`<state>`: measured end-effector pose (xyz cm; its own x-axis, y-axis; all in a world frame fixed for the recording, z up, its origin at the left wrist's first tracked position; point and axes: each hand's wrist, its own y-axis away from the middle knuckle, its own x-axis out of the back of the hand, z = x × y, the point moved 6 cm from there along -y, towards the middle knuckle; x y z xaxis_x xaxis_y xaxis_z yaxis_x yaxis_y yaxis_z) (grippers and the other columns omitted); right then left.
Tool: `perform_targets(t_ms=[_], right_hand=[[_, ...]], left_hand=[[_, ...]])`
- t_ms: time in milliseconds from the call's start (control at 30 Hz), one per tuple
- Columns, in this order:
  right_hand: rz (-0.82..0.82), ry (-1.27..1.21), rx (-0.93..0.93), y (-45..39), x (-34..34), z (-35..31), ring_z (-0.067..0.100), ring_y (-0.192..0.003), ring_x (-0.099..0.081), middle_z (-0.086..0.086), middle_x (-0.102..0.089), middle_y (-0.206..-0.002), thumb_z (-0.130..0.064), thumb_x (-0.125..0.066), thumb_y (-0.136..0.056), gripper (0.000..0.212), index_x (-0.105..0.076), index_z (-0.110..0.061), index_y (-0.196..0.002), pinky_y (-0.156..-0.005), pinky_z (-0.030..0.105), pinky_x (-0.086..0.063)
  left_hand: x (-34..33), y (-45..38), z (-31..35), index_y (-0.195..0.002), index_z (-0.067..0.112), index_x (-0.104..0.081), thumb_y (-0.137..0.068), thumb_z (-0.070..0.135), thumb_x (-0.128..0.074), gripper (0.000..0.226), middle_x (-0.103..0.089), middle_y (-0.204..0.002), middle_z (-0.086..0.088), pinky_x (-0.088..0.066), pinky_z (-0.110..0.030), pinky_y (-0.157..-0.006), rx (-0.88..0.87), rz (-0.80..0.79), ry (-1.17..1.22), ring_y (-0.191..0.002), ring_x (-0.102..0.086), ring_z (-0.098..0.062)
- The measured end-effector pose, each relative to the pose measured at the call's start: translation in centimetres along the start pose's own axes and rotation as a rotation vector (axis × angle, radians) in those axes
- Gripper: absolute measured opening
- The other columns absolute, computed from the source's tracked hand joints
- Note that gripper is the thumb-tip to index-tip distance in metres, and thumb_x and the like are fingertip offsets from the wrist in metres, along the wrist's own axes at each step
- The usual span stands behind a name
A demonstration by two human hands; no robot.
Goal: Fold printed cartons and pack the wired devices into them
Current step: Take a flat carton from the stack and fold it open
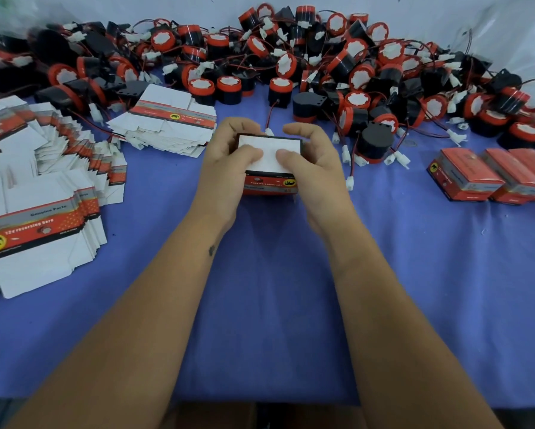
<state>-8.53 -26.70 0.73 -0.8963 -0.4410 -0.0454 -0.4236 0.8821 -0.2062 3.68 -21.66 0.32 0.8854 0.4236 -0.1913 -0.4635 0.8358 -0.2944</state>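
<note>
From my hands, the heap of wired devices (pixel 291 57) blocks ten through two o'clock. Flat carton stacks (pixel 40 187) crowd nine, packed cartons (pixel 489 178) stand at three. Bare blue table (pixel 275 305) lies open toward six, between my forearms.

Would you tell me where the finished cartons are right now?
In the head view, the finished cartons sit in a row at the right edge of the blue table, just below the device pile.

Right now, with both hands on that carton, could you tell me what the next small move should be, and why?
Probably tuck the white flap fully shut: both thumbs press it onto the carton, which the left hand and right hand grip, while a white connector shows at its far edge.
</note>
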Motion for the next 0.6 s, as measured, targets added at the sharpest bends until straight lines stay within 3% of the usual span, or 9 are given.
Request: perform_targets(t_ms=[133, 233, 267, 333, 433, 467, 533, 600], right_hand=[[0.086, 0.145, 0.068, -0.1, 0.7, -0.7, 0.013, -0.091, -0.064, -0.002, -0.069, -0.099, -0.001, -0.06, -0.089, 0.024, -0.064, -0.024, -0.097, -0.077, 0.031, -0.056], [0.097, 0.11, 0.023, 0.4, 0.4, -0.4, 0.002, -0.084, -0.058, -0.015, -0.066, -0.091, -0.022, -0.053, -0.098, 0.014, -0.067, -0.025, -0.097, -0.076, 0.021, -0.051], [0.091, 0.078, -0.01, 0.5, 0.2, -0.1, 0.001, -0.089, -0.058, -0.017, -0.065, -0.094, -0.032, -0.047, -0.1, 0.021, -0.067, -0.028, -0.099, -0.081, 0.021, -0.049], [0.096, 0.101, -0.076, 0.4, 0.1, 0.5, 0.011, -0.112, -0.053, -0.016, -0.061, -0.107, -0.051, -0.034, -0.094, 0.037, -0.065, -0.033, -0.105, -0.101, 0.032, -0.044], [0.115, 0.257, -0.146, 0.4, 0.3, 1.0, 0.015, -0.133, -0.034, -0.016, -0.053, -0.122, -0.064, -0.024, -0.087, 0.055, -0.061, -0.039, -0.12, -0.114, 0.043, -0.027], [0.105, 0.231, -0.146, 0.4, 0.4, 1.1, 0.013, -0.135, -0.035, -0.012, -0.054, -0.129, -0.064, -0.025, -0.091, 0.054, -0.061, -0.037, -0.123, -0.114, 0.041, -0.028], [0.11, 0.137, -0.129, 0.4, 0.7, 1.0, 0.005, -0.126, -0.045, -0.008, -0.054, -0.133, -0.05, -0.036, -0.1, 0.039, -0.062, -0.03, -0.121, -0.102, 0.028, -0.035], [0.114, 0.07, -0.086, 0.4, 0.9, 0.5, 0.005, -0.11, -0.053, 0.0, -0.057, -0.129, -0.025, -0.05, -0.097, 0.018, -0.063, -0.024, -0.11, -0.088, 0.022, -0.04]], left_hand=[[0.1, 0.2, 0.3, -0.093, 0.028, -0.061, -0.081, -0.002, -0.055, 0.033, -0.065, -0.093, 0.015, -0.053, -0.025, -0.072, -0.055, 0.038, -0.103, -0.09, -0.062, -0.007], [-0.1, 0.4, 0.1, -0.1, 0.028, -0.063, -0.088, 0.009, -0.049, 0.025, -0.066, -0.093, 0.019, -0.051, -0.019, -0.068, 0.026, 0.045, -0.028, -0.086, -0.062, -0.001], [-0.1, 0.5, -0.1, -0.103, 0.029, -0.063, -0.088, 0.019, -0.047, 0.024, -0.065, -0.096, 0.02, -0.05, -0.018, -0.068, 0.055, 0.045, -0.022, -0.086, -0.061, 0.001], [-0.2, 0.5, -0.5, -0.111, 0.033, -0.061, -0.087, 0.036, -0.042, 0.031, -0.063, -0.107, 0.02, -0.048, -0.013, -0.075, 0.089, 0.02, -0.089, -0.092, -0.059, 0.007], [-0.4, 0.5, -1.1, -0.13, 0.036, -0.055, -0.087, 0.053, -0.03, 0.053, -0.053, -0.138, 0.01, -0.039, -0.021, -0.1, 0.126, 0.013, -0.191, -0.125, -0.048, -0.002], [-0.5, 0.4, -1.0, -0.135, 0.036, -0.052, -0.086, 0.056, -0.025, 0.06, -0.046, -0.146, 0.008, -0.032, -0.026, -0.109, 0.126, 0.03, -0.236, -0.135, -0.041, -0.007], [-0.3, -0.1, -0.8, -0.144, 0.032, -0.045, -0.086, 0.056, -0.02, 0.067, -0.037, -0.153, 0.006, -0.02, -0.028, -0.112, 0.133, 0.096, -0.356, -0.143, -0.028, -0.011], [0.0, -0.2, -0.7, -0.149, 0.024, -0.04, -0.092, 0.055, -0.023, 0.068, -0.037, -0.155, 0.0, -0.023, -0.033, -0.115, 0.152, 0.091, -0.456, -0.144, -0.031, -0.019]])
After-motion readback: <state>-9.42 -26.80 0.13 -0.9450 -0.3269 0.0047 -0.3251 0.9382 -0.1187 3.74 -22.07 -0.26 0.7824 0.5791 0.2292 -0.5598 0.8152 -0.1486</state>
